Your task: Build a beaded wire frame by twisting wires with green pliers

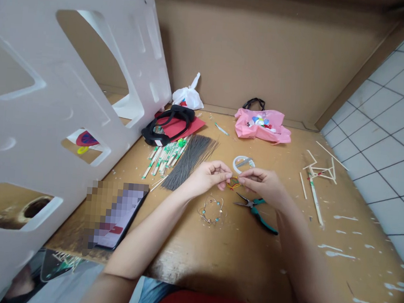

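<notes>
While the person's two bare hands meet above the middle of the worn wooden table point(236, 252), the left hand point(209, 175) and the right hand point(264, 184) share one item: a small looped piece of orange, yellow and red strands point(233, 184). It hangs between the two hands, just above the table surface. Thumb and forefinger of each hand are pinched together on opposite ends of it, and the remaining fingers are curled inward.

Just below the right hand lies a pair of slim metal pliers with teal handles point(257, 213), flat on the table and untouched. A thin wire ring strung with small turquoise and brown beads point(212, 210) lies beside the pliers, under the left hand. A clear round plastic ring point(243, 163) rests just beyond the hands.

To the left, a fanned bundle of thin grey rods point(190, 160) lies next to a row of pale sticks marked in green point(164, 158). Behind these are a red paper sheet point(183, 125) with a black strap point(165, 123) on it and a knotted white plastic bag point(188, 96). A crumpled pink plastic bag point(263, 126) sits at the far edge, against the brown cardboard wall point(248, 48). Loose pale wooden sticks point(319, 172) are scattered to the right. A dark flat phone point(120, 215) lies at the near left edge, beside a large white cut-out panel point(51, 111).
</notes>
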Demonstrator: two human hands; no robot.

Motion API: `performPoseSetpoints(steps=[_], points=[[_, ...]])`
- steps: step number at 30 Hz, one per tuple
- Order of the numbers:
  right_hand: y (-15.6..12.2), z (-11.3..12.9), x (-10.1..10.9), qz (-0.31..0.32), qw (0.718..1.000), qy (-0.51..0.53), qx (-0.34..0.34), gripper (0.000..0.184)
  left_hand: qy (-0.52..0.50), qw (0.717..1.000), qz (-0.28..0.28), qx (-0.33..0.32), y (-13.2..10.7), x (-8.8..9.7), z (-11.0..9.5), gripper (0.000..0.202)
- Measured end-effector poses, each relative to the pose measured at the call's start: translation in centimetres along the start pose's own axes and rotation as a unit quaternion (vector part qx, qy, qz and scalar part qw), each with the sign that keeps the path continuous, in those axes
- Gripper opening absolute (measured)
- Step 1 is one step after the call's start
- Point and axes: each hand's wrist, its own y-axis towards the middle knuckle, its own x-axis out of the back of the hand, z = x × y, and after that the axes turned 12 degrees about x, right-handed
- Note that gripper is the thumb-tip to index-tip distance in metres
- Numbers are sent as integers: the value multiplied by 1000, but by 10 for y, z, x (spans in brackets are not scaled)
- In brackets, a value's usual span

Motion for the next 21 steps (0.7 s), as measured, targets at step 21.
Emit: performPoseSetpoints(steps=[21], points=[[-1,-7,-12,0,999,38,5,33,73,997,-20,-6,0,-3,0,24]])
